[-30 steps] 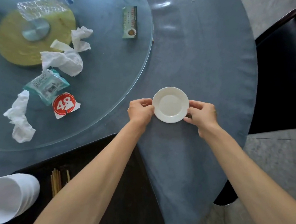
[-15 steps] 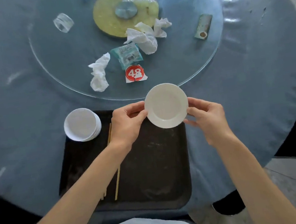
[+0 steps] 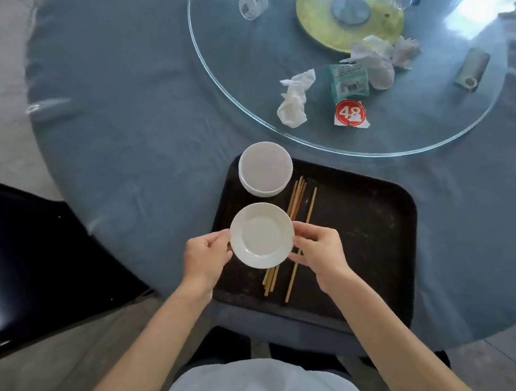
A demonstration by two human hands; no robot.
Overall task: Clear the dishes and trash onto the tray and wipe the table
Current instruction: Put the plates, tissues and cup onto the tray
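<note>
Now pinched at two opposite edges: small round white ceramic saucer (image 3: 262, 235), left hand (image 3: 204, 259) curled on its left rim, right hand (image 3: 320, 252) with thumb and fingertips on its right rim. Held level, face up, over the left end of the rectangular black plastic tray (image 3: 369, 230); cannot tell whether already resting or just above. Directly beneath and to the right of the grip, loose bundle of slim wooden chopsticks (image 3: 311, 201), partly covered by the saucer. Just beyond the grip, stack of white round bowls (image 3: 265, 168) at the tray's far-left corner. Farther out and to the right, round clear glass turntable (image 3: 212, 80) with crumpled white paper napkins (image 3: 294, 98), a green foil packet (image 3: 349, 81) and a red round "48" sticker (image 3: 350, 113), all yet to be cleared, on the blue-grey tablecloth (image 3: 143, 128). Likely risks: set down on the chopsticks, would sit tilted and rock or slide; placed too far left, could overhang the tray's lip and tip onto the cloth; pushed forward, could knock the bowl stack. Compared with half a second ago: same two-handed pinch, but carried from above the tray's far-right corner to its left end, close to the bowls.
</note>
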